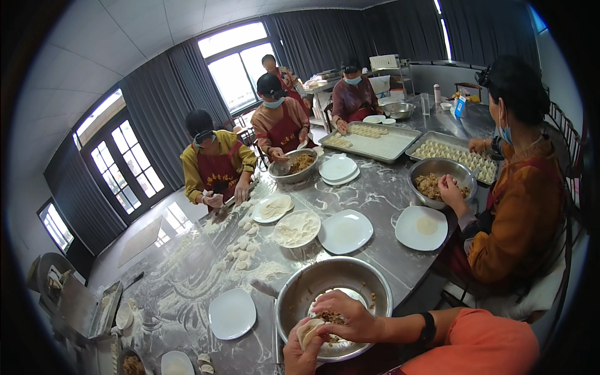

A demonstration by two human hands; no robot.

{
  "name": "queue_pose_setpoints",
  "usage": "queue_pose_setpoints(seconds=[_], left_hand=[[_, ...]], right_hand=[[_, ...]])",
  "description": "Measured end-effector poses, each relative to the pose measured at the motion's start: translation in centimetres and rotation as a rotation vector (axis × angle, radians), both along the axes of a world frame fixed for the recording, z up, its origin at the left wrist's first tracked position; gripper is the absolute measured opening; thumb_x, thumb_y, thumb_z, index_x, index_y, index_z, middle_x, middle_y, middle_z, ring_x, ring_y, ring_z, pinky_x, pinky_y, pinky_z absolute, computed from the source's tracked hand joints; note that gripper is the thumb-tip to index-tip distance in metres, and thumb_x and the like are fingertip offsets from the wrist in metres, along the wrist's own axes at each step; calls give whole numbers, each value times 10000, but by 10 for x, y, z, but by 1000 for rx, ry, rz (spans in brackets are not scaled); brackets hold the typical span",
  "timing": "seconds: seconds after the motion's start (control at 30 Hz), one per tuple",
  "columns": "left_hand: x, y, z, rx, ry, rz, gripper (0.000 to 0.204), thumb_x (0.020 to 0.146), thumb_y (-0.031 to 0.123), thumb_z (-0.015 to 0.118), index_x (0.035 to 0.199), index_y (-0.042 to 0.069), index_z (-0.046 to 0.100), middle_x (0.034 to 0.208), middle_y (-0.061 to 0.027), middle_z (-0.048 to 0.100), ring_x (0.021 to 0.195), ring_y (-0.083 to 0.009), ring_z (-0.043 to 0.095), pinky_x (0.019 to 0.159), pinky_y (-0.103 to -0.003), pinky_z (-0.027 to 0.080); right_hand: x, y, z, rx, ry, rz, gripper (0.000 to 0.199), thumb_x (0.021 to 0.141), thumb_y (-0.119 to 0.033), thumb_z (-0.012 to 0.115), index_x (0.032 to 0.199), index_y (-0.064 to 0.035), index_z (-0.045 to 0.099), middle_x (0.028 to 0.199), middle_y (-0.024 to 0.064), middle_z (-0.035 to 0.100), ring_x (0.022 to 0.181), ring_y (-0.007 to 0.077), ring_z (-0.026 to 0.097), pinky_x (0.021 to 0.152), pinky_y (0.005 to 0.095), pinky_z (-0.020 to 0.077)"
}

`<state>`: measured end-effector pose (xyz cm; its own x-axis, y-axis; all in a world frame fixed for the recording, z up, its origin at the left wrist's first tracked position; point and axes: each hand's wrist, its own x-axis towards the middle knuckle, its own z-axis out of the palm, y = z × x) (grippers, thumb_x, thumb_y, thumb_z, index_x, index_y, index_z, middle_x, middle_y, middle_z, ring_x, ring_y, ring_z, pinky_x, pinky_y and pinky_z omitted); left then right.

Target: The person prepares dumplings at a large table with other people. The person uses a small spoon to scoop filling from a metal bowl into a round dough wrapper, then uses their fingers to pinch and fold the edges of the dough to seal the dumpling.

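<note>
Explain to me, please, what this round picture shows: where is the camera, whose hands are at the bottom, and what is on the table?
The camera sits on a person's head and looks down; its wide lens bends the edges. The two hands at the bottom belong to that person. The left hand holds a round dough wrapper, and the right hand presses filling onto it, over a big steel bowl. On the floury steel table lie white plates, small dough pieces, a plate of flour and trays of finished dumplings. Other people sit around the table with their own bowls.
</note>
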<state>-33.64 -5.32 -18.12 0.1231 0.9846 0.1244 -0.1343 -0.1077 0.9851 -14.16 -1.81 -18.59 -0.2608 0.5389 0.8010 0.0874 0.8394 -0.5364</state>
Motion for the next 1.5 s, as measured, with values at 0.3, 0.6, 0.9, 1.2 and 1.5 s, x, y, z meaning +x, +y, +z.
queue_pose_setpoints(seconds=[0.3, 0.6, 0.9, 1.2, 1.5], left_hand=[[-3, 3, -3, -12, 46, 75, 647, 1076, 197, 798, 1607, -7, 489, 1507, -140, 648, 1396, -252, 659, 1196, -436, 552], [0, 2, -7, -32, 68, 62, 625, 1071, 177, 796, 1591, -10, 504, 1490, -138, 659, 1377, -246, 668, 1182, -427, 560], [-10, 5, -11, -35, 59, 123, 603, 1066, 157, 793, 1576, -12, 520, 1473, -135, 670, 1357, -239, 676, 1168, -417, 567], [-32, 2, -14, -44, 58, 194, 581, 1061, 137, 791, 1560, -15, 535, 1455, -133, 681, 1338, -233, 684, 1154, -408, 574], [-33, 8, -23, -58, 69, 178, 560, 1056, 117, 789, 1545, -18, 550, 1438, -130, 691, 1319, -227, 693, 1139, -399, 582]], right_hand=[[1, 5, -39, -953, 47, 665, 272, 1096, -123, 761, 1344, -14, 733, 956, 2, 739, 817, 78, 697, 734, 260, 577], [6, 1, -25, -753, -145, 447, 300, 1096, -73, 740, 1389, -12, 728, 984, 14, 735, 888, 85, 699, 798, 274, 578], [-6, -5, -26, -203, -100, 208, 398, 957, -83, 832, 1346, -41, 761, 1087, 154, 769, 966, 362, 776, 828, 418, 606], [1, -2, -40, 262, -492, -256, 263, 888, -185, 806, 1135, -98, 770, 1118, 83, 757, 1023, 294, 767, 902, 438, 602], [32, 3, -71, 149, -804, -383, 130, 913, -231, 761, 893, -107, 729, 898, 79, 707, 829, 287, 768, 702, 431, 614]])
